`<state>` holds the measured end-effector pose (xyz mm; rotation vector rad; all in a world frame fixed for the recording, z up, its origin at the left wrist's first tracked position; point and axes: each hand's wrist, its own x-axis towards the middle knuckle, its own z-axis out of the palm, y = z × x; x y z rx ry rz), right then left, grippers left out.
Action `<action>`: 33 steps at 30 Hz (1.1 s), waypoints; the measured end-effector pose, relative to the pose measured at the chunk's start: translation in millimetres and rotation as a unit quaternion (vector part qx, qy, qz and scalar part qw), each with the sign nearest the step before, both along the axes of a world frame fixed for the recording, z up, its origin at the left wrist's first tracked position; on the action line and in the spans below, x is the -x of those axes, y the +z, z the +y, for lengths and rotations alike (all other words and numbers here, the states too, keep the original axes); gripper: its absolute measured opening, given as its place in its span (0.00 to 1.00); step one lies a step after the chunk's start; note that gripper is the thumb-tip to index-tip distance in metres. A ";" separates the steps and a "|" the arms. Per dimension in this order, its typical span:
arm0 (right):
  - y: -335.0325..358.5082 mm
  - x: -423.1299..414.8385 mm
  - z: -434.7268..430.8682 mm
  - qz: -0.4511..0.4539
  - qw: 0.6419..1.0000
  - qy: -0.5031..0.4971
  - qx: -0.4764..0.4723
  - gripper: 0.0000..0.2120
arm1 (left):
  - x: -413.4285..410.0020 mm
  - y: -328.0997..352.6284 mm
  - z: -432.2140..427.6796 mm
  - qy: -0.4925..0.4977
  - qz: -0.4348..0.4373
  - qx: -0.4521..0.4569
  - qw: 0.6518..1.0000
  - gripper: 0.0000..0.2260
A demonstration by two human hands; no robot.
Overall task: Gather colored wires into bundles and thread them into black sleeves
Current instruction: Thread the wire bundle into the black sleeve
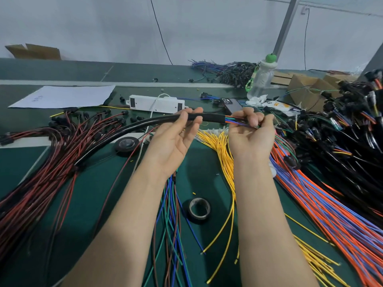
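Nearest the viewer, loose blue, green and brown wires (172, 214) trail across the green desk (99, 193), with a roll of black tape (199, 208) just beside them and yellow wires (224, 160) fanning off to the right. Further right lies a broad sheaf of orange and blue wires (323, 206), and to the left a large spread of red and black leads (41, 162); these stocks are not yet sleeved, so most of the work appears to remain. Above the desk, both forearms reach forward with palms turned up. The left hand (176, 137) closes its grip, fingers curled over and thumb beneath, around the black sleeve (207, 118) close to its open end; the sleeve curves away to the left and down to the desk. The right hand (251, 132) pinches a small coloured bundle (233, 121) between thumb and fingertips just beyond the sleeve mouth, the wires running straight into the opening. The bundle is thus gathered and entered; how deep it reaches inside the sleeve cannot be told, and the step in hand is judged to be feeding it through. Beyond the hands lie a second tape roll (126, 144), a white power strip (156, 103), a sheet of paper (62, 96), a dark phone (233, 105) and a clear bottle (262, 78), with finished black harnesses (342, 129) heaped at far right.
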<state>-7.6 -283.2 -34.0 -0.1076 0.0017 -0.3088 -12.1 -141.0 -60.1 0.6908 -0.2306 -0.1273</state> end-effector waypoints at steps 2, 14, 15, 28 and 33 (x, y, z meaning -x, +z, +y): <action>1.5 0.0 3.9 0.004 1.000 0.002 0.030 0.22 | 1.8 2.8 -5.3 0.000 -0.003 -0.008 1.000 0.06; 4.3 1.6 7.1 0.044 0.978 0.022 0.202 0.23 | 6.3 15.8 -8.8 0.034 0.005 0.002 0.999 0.08; 4.6 1.9 8.0 0.048 0.973 0.022 0.224 0.23 | 6.1 16.0 -8.3 0.038 0.008 0.004 0.999 0.08; 8.1 3.7 15.4 0.110 0.922 -0.027 0.371 0.24 | 3.4 14.6 -4.6 0.071 0.100 0.046 0.991 0.09; 7.7 3.9 21.3 0.102 0.939 -0.033 0.326 0.20 | 3.4 15.1 -5.5 0.081 0.099 0.051 0.990 0.09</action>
